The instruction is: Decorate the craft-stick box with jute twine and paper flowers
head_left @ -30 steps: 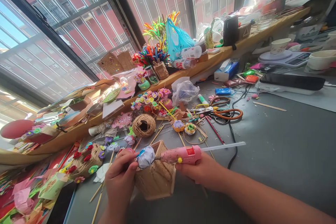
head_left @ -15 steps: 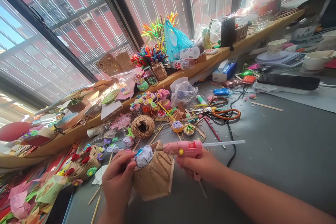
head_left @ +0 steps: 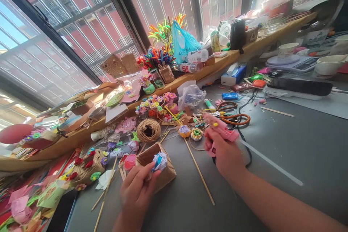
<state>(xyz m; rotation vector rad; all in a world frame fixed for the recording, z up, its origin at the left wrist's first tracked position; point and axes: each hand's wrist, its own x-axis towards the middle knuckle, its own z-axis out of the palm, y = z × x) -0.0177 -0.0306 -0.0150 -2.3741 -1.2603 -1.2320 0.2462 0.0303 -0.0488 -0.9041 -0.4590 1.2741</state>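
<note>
My left hand (head_left: 137,188) pinches a small blue-and-white paper flower (head_left: 159,161) against the side of a twine-wrapped box (head_left: 156,161) that lies on the grey table. The fingers are closed on the flower. My right hand (head_left: 224,152) grips a pink glue gun (head_left: 219,128), lifted to the right of the box, with its clear glue stick (head_left: 272,164) trailing toward the lower right. A long wooden skewer (head_left: 198,170) lies on the table between my two hands.
A ball of twine (head_left: 148,130), small paper flowers (head_left: 190,132) and orange-handled scissors (head_left: 235,117) lie beyond the hands. A twine basket with flowers (head_left: 88,166) sits at left. A wooden shelf (head_left: 190,76) crowded with craft goods runs along the window. A black cable (head_left: 244,145) crosses the table.
My right hand has pulled the glue gun away from the flower, up and to the right. The box has tipped down flatter, and my left hand keeps the flower pressed to it.
</note>
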